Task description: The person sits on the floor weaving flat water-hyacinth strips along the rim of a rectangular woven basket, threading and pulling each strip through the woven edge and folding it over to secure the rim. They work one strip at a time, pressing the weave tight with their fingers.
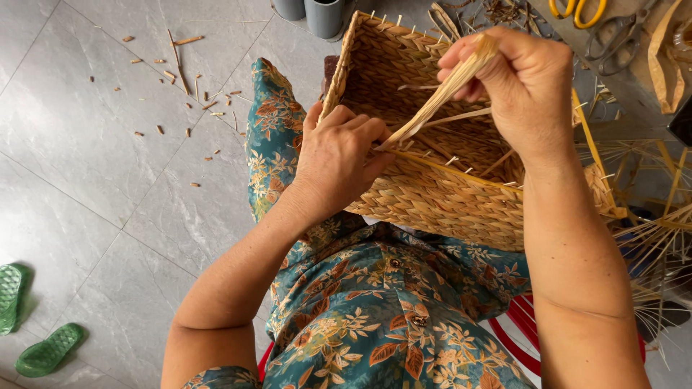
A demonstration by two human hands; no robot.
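Straw-coloured and tightly plaited, the woven basket (432, 194) lay tilted across the person's lap, its open mouth turned up toward the camera and thin pale stakes sticking out along its rim. The left hand (337, 157) was closed on the near rim, fingers curled over the edge and pinching the lower end of a flat strip of dried fibre (440, 97) where it met the weave. The right hand (525, 85) was raised above the basket's opening, its fingers shut around the upper end of the same strip, so that the strip ran taut on a slant between the two hands. A thinner strand crossed the opening just below it. The lap was covered by a teal dress (375, 310) printed with rust and cream leaves, and a red stool (522, 335) showed under it at the lower right. On the grey tiled floor (108, 180) to the left, short snipped bits of fibre (184, 79) lay scattered toward the far edge, well apart from the basket. Two green sandals (32, 320) sat at the near left corner of the floor. Beyond the basket stood a grey cylindrical container (324, 16), and at the far right lay yellow-handled scissors (577, 10) beside dark metal shears (616, 39). Loose pale stalks (659, 238) fanned out to the right of the basket.
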